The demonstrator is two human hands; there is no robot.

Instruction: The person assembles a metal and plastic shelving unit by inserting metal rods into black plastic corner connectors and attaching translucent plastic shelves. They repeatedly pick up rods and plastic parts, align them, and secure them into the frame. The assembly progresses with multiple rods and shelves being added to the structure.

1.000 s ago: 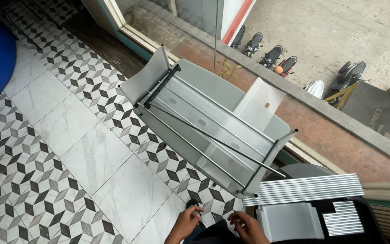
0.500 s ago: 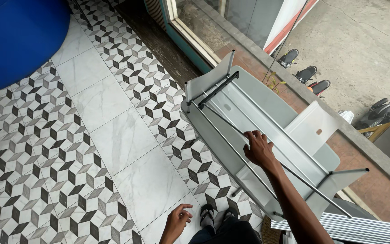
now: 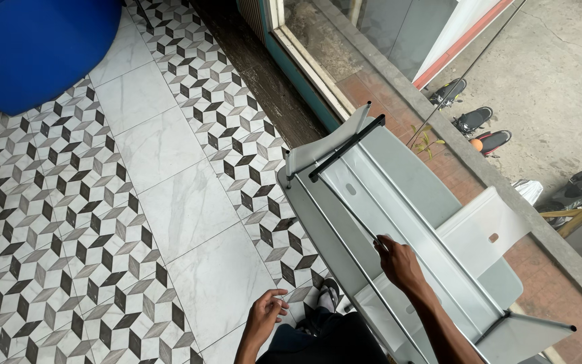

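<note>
- Tiled floor: fills the left and centre of the frame; grey-and-white cube-pattern tiles with a diagonal band of plain white marble tiles.
- Blue rounded object: upper left corner, resting on the floor, cut off by the frame edge.
- Grey metal rack: centre to lower right, lying along a diagonal; flat grey panels, thin rods running lengthwise, a black crossbar at its upper end and an upright end plate at each end. It sits just beside the glazed window frame that runs along the upper centre.
- Street outside: upper right, seen from above, with parked scooters well apart from the rack.
- Right hand: lower centre-right, over the middle of the rack, fingers curled and pinching one of the thin rods.
- Left hand: bottom centre, hanging over the white floor tiles, fingers loosely spread and slightly bent, touching nothing.
- Sandalled foot: bottom centre, on the floor between the two hands.
</note>
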